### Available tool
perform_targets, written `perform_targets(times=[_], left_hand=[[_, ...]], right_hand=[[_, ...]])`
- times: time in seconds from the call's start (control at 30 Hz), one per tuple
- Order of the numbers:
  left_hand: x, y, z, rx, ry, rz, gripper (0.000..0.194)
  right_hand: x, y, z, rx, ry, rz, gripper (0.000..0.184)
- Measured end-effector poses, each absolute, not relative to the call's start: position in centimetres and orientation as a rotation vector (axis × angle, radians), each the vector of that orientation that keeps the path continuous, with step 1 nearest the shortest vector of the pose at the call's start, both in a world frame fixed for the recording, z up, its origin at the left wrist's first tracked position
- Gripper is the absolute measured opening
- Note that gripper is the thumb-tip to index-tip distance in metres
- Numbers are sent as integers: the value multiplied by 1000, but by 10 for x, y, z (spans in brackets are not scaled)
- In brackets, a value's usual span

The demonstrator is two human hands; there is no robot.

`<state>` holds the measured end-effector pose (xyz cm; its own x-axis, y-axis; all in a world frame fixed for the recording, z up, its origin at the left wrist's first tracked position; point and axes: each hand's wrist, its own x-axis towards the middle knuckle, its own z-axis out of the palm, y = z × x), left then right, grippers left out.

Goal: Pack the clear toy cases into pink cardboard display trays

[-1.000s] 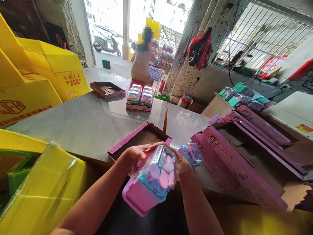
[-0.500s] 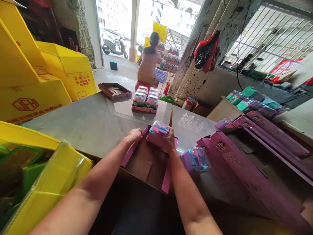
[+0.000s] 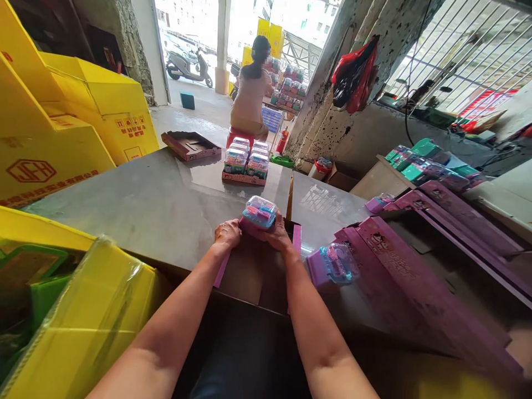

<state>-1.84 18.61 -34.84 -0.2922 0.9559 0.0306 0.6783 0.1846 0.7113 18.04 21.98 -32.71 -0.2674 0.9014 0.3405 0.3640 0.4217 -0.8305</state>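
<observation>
A shallow cardboard tray (image 3: 249, 271), brown inside with pink sides, lies at the near edge of the table in front of me. My left hand (image 3: 228, 233) is closed on its far left rim. My right hand (image 3: 280, 231) grips a small toy case (image 3: 259, 214) with a clear domed lid, blue and pink contents and a purple base. That case is over the far left part of the tray; whether it touches the bottom is hidden. To the right of the tray, a similar purple toy case (image 3: 332, 264) lies tipped on the table.
Several packed cases fill a small tray (image 3: 244, 178) farther back on the table (image 3: 166, 194). Beside it is another tray (image 3: 191, 145). Stacked pink trays (image 3: 386, 249) flank me on the right, yellow cartons (image 3: 95, 94) on the left. A person (image 3: 251, 94) sits beyond the table.
My right hand has shifted left with the toy case, bringing it close to my left hand. The left hand stays on the tray rim. The camera view has shifted slightly.
</observation>
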Motion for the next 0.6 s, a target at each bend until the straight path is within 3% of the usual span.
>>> perform_targets(times=[0.17, 0.37, 0.6], left_hand=[[-19, 185, -346, 1558, 2042, 851, 28], [-16, 185, -346, 1566, 2060, 837, 32], [-12, 180, -337, 1573, 2107, 709, 25]], right_hand=[[184, 219, -319, -971, -1805, 1112, 93], [188, 207, -313, -1342, -2010, 509, 82], [195, 206, -309, -1134, -1971, 816, 84]])
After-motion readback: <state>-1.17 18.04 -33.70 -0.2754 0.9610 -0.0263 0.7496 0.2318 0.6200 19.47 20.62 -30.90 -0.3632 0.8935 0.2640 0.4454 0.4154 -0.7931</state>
